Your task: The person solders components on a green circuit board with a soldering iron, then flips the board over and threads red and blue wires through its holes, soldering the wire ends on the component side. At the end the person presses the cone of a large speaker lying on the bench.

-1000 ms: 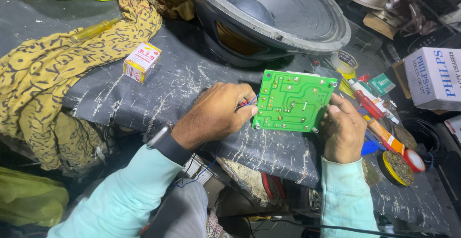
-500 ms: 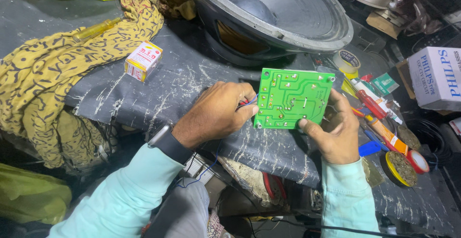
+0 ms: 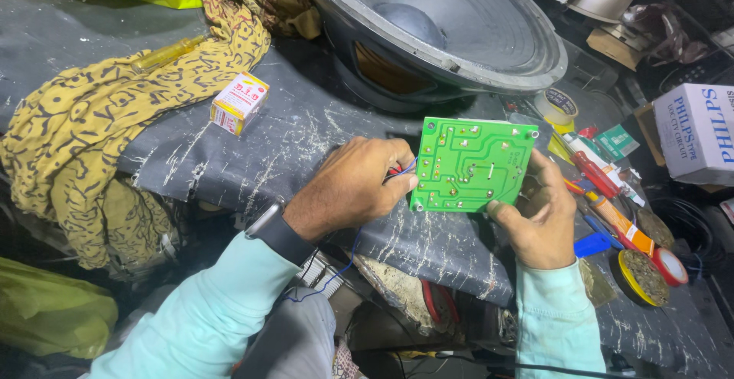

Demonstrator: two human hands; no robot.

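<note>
A green circuit board [image 3: 472, 163] is held solder side up above the scratched dark bench [image 3: 306, 142]. My right hand [image 3: 539, 215] grips the board's lower right edge, thumb on its underside corner. My left hand [image 3: 352, 184] is closed at the board's left edge, pinching thin red and blue wires [image 3: 397, 171] that run under the wrist. A dark watch [image 3: 277, 234] sits on the left wrist. What the left fingers hold beyond the wires is hidden.
A large grey speaker cone [image 3: 436, 24] stands just behind the board. A yellow patterned cloth [image 3: 115, 119] and a small white-red box [image 3: 239, 102] lie left. Screwdrivers [image 3: 604, 188], tape rolls [image 3: 669, 266] and a white carton [image 3: 699, 134] crowd the right.
The right hand shifted from the board's right side to its lower right corner, and the board sits slightly more level. The left hand stays at the left edge.
</note>
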